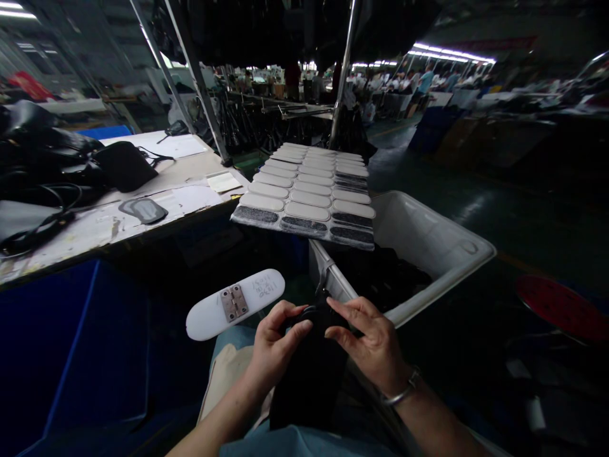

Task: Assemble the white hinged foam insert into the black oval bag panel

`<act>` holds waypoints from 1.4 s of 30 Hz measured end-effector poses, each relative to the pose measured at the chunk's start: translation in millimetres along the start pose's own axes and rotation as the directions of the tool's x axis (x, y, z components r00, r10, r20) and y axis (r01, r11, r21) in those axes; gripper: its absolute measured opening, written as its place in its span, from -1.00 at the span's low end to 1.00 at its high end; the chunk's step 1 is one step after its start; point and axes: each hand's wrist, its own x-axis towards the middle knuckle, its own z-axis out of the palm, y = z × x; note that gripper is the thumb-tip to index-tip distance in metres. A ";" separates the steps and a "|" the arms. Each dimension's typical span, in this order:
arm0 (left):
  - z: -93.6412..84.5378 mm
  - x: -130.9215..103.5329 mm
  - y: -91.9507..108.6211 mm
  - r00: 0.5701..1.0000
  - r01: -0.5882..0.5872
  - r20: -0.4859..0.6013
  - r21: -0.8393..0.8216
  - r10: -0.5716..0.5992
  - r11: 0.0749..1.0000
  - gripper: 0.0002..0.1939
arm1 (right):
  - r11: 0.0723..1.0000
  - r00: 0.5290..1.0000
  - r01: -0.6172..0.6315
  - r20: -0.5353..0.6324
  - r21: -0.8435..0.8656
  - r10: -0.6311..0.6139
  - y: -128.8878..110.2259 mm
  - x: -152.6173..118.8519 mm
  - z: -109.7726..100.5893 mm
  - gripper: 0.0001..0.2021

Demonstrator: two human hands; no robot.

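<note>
Both hands hold a black piece over the lap; its exact shape is lost in the dark. My left hand pinches its left edge between thumb and fingers. On the right edge, my right hand grips with thumb and forefinger, a metal bracelet at the wrist. A white rounded board with a metal hinge and handwriting lies just beyond my left hand. Further ahead is a board of pale oval pieces in rows, with dark ovals along its near edge and right side.
A white bin with dark contents stands ahead right. On the left are a worktable with black bags and a blue container. A red round stool sits right; metal poles rise ahead.
</note>
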 end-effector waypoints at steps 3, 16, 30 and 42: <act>-8.4 8.7 0.3 0.987 -0.064 0.148 0.028 0.059 0.998 -0.67 | 0.999 0.999 0.032 0.040 -0.039 -0.031 -1.9 3.3 -1.2 -0.52; -9.5 28.2 2.0 0.863 -0.169 0.473 -0.067 0.180 0.983 -0.41 | 0.927 0.936 0.349 0.095 -0.136 -0.338 -11.2 11.0 5.5 -0.72; -18.2 19.1 4.5 0.895 -0.097 0.429 -0.072 0.119 0.993 -0.40 | 0.851 0.854 0.506 0.223 -0.143 -0.470 -11.6 23.2 4.3 -0.69; -18.6 13.6 2.6 0.946 -0.007 0.319 -0.146 0.054 0.989 -0.51 | 0.990 0.992 0.119 0.044 -0.069 -0.117 -22.6 22.6 27.3 -0.78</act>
